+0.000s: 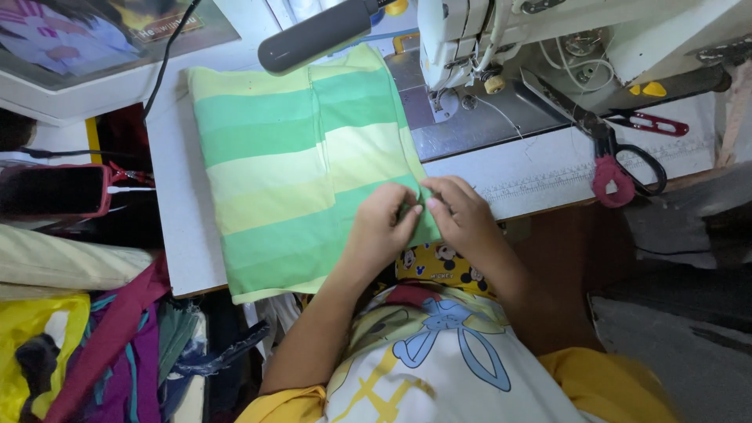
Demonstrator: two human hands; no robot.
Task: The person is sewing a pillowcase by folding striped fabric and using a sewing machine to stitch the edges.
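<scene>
Closest to me is my own shirt, white and yellow with a blue cartoon print, and just above it both forearms reach out to the near edge of the white worktop. Striped fabric in bands of green and pale yellow lies folded flat there, running from the sewing machine down to the worktop's near edge, where its lower corner sits under my fingers. My left hand curls over that right-hand edge, its grip pinched closed on the cloth; my right hand meets it fingertip to fingertip, its grip pinching the same fold. Wrists angle inward, so the hands form a shallow wedge over the hem.

At top left a framed picture in purple and yellow lies flat. A dark grey lamp head hangs over the top of the fabric. Right of the machine's metal plate lie black-handled scissors with a pink wrap on one loop, beside a small red-handled snipper. To my left, a phone in a red case rests above heaped cloth in yellow, purple and maroon.
</scene>
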